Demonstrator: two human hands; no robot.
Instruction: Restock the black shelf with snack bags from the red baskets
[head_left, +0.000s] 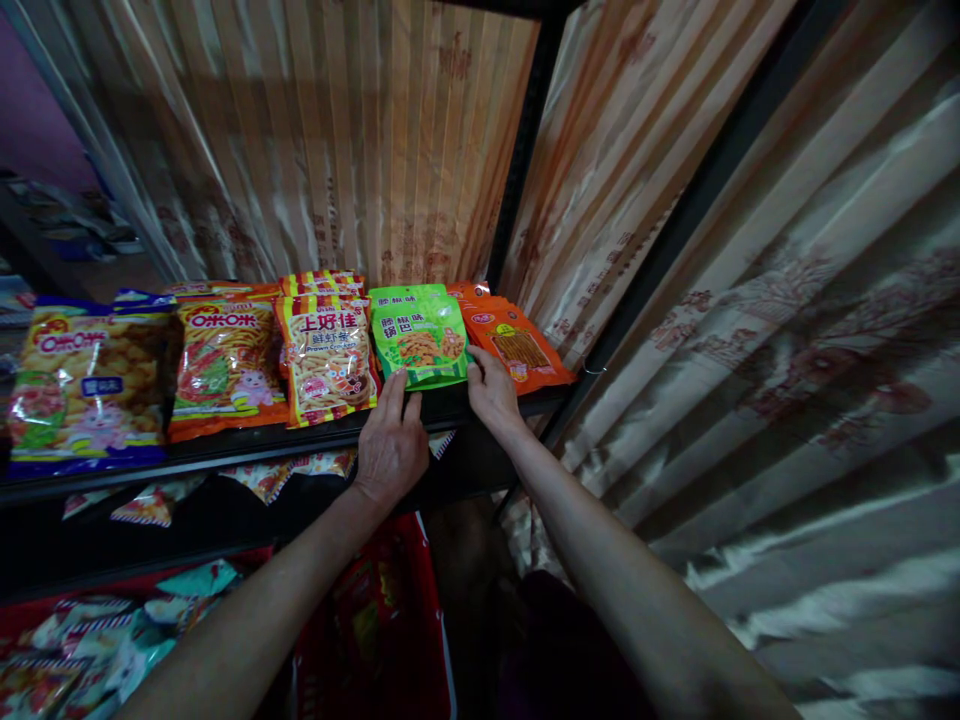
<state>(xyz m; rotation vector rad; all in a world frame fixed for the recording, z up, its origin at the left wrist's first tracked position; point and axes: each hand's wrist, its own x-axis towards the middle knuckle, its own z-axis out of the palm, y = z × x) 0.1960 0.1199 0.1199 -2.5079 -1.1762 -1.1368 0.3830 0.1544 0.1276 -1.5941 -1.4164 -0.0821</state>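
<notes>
A green snack bag (420,338) with pictures of crisp pieces leans among other packs on a dark shelf. My left hand (391,442) is at its lower left edge, fingers stretched toward the front of the pack. At the bag's lower right edge, my right hand (493,390) touches the side with its fingertips, the fingers slightly apart. Directly left of the green pack stands a red-and-yellow bag of prawn crackers (330,355). Orange snack packs (517,345) lean to its right, close to my right hand. Another green pack's top shows behind the front one.
Farther left on the shelf (247,440) are an orange snack bag (225,360) and a blue-edged one (86,390). Below are small packs (157,500), a red crate (439,620) and teal packs (131,630). A black post (637,290) and curtains (810,330) bound the right side.
</notes>
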